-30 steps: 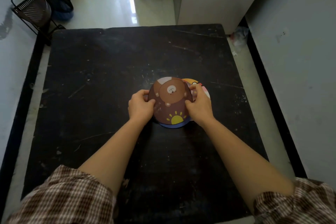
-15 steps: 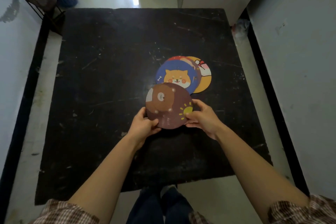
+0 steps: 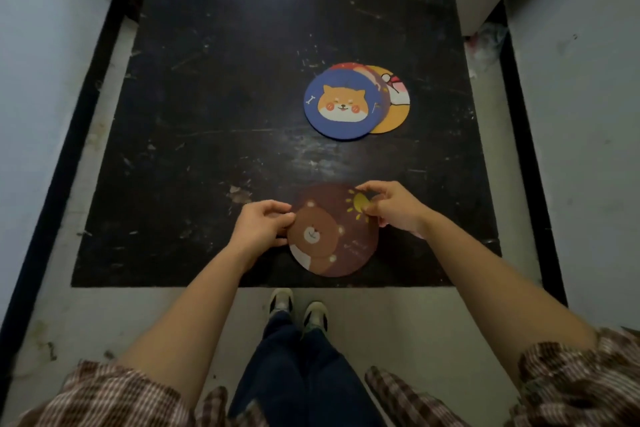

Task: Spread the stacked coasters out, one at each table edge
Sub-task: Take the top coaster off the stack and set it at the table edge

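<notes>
Scuffed black desk (image 3: 221, 107): both hands, left (image 3: 261, 229) and right (image 3: 393, 206), pinch the brown bear coaster (image 3: 334, 236) at the near edge, apparently setting it down. Three overlapping coasters (image 3: 353, 102) wait mid-desk; next, release and fetch another.

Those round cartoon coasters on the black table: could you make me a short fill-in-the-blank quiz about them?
1. The round brown bear coaster is held by ____ hands.
2. It lies near the ____ edge of the black table.
3. The round blue coaster with an orange dog lies on ____ of the remaining pile.
4. The yellow coaster peeks out on the pile's ____ side.

Missing words: both; near; top; right
</notes>
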Demonstrator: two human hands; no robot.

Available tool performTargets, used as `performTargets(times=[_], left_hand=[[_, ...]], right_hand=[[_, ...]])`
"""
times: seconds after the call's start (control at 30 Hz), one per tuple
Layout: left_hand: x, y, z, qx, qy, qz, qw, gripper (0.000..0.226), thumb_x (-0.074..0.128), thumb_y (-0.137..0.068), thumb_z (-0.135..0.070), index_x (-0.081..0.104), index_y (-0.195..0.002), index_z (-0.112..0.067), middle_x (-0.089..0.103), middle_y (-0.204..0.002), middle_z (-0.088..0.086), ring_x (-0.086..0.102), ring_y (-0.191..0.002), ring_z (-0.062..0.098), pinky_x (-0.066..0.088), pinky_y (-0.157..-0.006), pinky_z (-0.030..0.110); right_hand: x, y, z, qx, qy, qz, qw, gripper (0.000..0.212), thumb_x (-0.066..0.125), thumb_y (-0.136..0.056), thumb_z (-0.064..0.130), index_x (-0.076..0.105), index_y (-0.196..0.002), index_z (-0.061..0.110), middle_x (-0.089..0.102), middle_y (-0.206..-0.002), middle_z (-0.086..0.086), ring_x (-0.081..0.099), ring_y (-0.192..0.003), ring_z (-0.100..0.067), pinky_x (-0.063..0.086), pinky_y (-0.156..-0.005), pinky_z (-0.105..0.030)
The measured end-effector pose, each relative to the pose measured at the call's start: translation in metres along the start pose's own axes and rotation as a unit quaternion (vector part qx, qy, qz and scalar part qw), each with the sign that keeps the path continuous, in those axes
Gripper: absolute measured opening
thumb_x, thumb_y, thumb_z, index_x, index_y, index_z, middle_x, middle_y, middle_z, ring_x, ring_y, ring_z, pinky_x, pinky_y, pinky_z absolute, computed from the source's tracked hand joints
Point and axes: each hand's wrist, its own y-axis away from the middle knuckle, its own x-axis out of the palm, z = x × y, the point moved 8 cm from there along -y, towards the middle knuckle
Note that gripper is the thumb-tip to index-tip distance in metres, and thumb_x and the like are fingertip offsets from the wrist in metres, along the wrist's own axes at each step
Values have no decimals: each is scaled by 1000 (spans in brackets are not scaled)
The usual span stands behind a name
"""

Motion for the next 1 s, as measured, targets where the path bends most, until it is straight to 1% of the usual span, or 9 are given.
performTargets(times=[0.07, 0.1, 0.2, 0.33, 0.43, 0.53, 0.7, 0.83, 1.0], left_hand=[[-6, 2, 5, 4, -16, -42, 999, 7, 68, -85, -10, 65, -86, -16, 70, -89, 11, 68, -84, 23, 57, -68, 36], [-10, 2, 7, 7, -28, -55, 998, 9, 69, -84, -10, 64, -83, -17, 70, -87, 10, 68, -84, 23, 57, -69, 36], [-17, 4, 12, 25, -76, -77, 994, 9, 71, -82, -13, 64, -82, -18, 70, -81, 6, 68, -78, 19, 57, -68, 35], [-20, 5, 14, 48, -107, -84, 990, 8, 72, -81, -13, 66, -86, -14, 70, -72, 3, 68, -65, 15, 57, -63, 30], [-23, 8, 14, 59, -136, -84, 985, 9, 72, -80, -12, 65, -79, -16, 70, -67, 3, 68, -61, 14, 58, -64, 31], [-27, 11, 17, 53, -162, -86, 982, 13, 73, -79, -12, 64, -73, -19, 71, -67, 3, 70, -61, 14, 59, -66, 32], [-30, 14, 23, 22, -181, -74, 980, 11, 72, -78, -11, 67, -68, -15, 71, -67, 5, 70, -58, 13, 59, -59, 27], [-31, 15, 28, 5, -192, -69, 979, 10, 72, -78, -11, 69, -68, -13, 72, -68, 7, 70, -59, 13, 56, -53, 23], [-33, 16, 33, -9, -187, -73, 980, 9, 72, -77, -11, 70, -68, -11, 72, -67, 8, 71, -59, 14, 59, -59, 27]], right_hand=[[-2, -1, -2, -8, -48, -53, 997, 26, 61, -87, 3, 61, -112, 7, 66, -77, -6, 60, -58, -5, 45, -48, -16], [-2, -1, -4, -10, -72, -71, 995, 28, 64, -85, 4, 60, -113, 5, 66, -77, -7, 60, -58, -4, 45, -48, -17], [0, 0, -13, -6, -99, -106, 989, 35, 68, -77, -7, 59, -110, -1, 64, -77, -9, 59, -63, -10, 46, -50, -16], [2, -1, -23, 1, -74, -137, 988, 43, 62, -72, -18, 63, -112, -1, 66, -93, -16, 62, -79, -20, 51, -66, -24], [3, -1, -25, -7, -63, -155, 986, 45, 59, -71, -19, 66, -110, 3, 65, -96, -16, 61, -82, -20, 50, -68, -25], [6, -1, -23, -13, -71, -169, 983, 42, 58, -71, -19, 67, -104, 5, 67, -90, -8, 62, -79, -14, 50, -64, -20], [7, 0, -24, -6, -35, -203, 979, 26, 70, -72, -6, 69, -91, 12, 69, -88, -6, 65, -87, -19, 52, -75, -28], [10, 1, -28, 7, 6, -217, 976, 22, 75, -73, 5, 71, -93, 12, 70, -89, -6, 65, -87, -19, 52, -86, -34], [10, 2, -31, 12, -5, -231, 973, 24, 73, -73, 0, 72, -94, 11, 69, -86, -5, 65, -86, -19, 54, -86, -38]])
